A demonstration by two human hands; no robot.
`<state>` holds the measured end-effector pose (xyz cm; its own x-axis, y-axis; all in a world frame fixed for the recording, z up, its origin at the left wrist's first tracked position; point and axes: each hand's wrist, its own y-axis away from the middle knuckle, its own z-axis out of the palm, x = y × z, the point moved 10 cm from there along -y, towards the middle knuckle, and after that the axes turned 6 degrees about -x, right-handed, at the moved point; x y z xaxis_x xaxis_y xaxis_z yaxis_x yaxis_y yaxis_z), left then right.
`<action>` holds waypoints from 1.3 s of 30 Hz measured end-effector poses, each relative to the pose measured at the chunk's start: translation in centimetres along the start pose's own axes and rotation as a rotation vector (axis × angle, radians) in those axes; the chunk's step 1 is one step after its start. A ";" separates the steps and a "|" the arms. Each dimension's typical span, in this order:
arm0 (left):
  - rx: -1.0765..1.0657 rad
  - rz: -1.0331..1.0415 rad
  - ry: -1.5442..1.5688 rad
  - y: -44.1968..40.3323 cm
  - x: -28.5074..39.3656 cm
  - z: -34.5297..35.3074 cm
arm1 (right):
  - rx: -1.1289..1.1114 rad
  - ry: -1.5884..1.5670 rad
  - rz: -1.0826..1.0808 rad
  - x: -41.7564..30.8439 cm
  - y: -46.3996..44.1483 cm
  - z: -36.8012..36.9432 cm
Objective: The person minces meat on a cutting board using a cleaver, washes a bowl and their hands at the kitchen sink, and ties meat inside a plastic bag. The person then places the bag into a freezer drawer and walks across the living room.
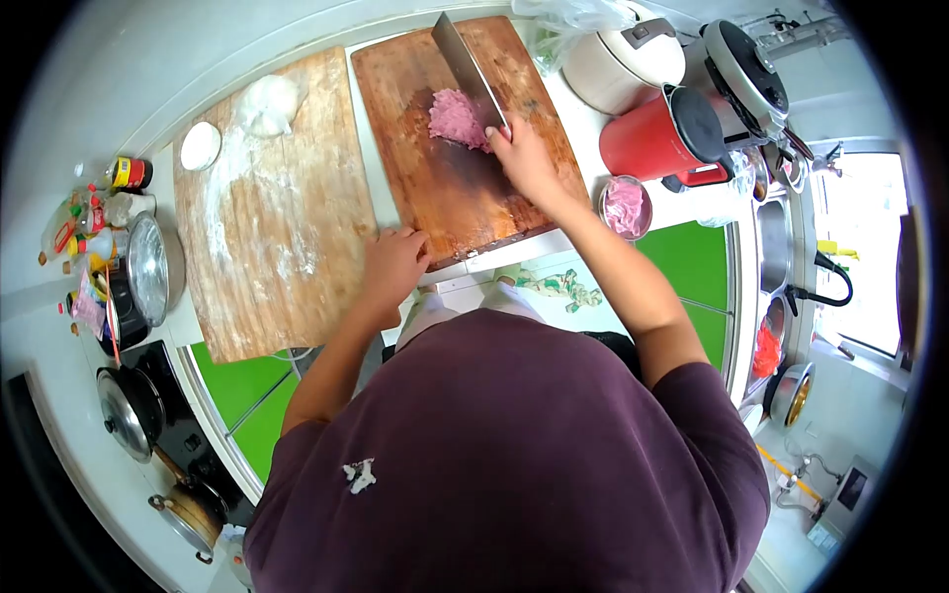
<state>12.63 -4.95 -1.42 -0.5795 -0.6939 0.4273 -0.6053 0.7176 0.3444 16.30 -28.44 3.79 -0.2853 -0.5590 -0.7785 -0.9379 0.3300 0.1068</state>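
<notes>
My right hand (526, 158) is closed round the handle of a cleaver (465, 69). Its broad blade stands on edge along the right side of a heap of minced pink meat (457, 119). The mince lies on a dark brown cutting board (415, 188), which shows wet stains. At the near left corner of that board, my left hand (398, 255) rests with bent fingers against the edge; part of its grip is hidden. A small bowl (647, 210) with more pink meat (623, 203) sits right of the board.
Left lies a floured wooden board (287, 198) with a plastic-wrapped pale lump (269, 105) and a white round item (201, 146). A red kettle (647, 136), a white cooker (628, 64) and a pressure cooker (741, 74) stand right. Bottles and a metal basin (170, 262) crowd the left.
</notes>
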 end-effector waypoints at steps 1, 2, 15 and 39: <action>0.049 0.022 0.021 -0.2 -0.2 -0.7 | -0.044 0.064 0.051 1.0 0.1 1.5; 0.097 0.045 0.045 -0.4 -0.1 -1.2 | -0.089 0.129 0.104 2.1 0.2 2.6; 0.286 0.018 -0.078 -4.6 -2.3 -5.6 | -0.060 -0.650 0.425 2.9 5.2 3.6; 0.181 -0.001 -0.093 -4.9 -3.3 -3.3 | 0.239 -0.455 0.339 1.9 4.2 1.2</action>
<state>19.35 -5.99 -1.81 -0.6215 -0.7033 0.3451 -0.6894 0.7002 0.1855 12.10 -27.20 2.03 -0.3979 -0.0296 -0.9170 -0.7245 0.6233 0.2942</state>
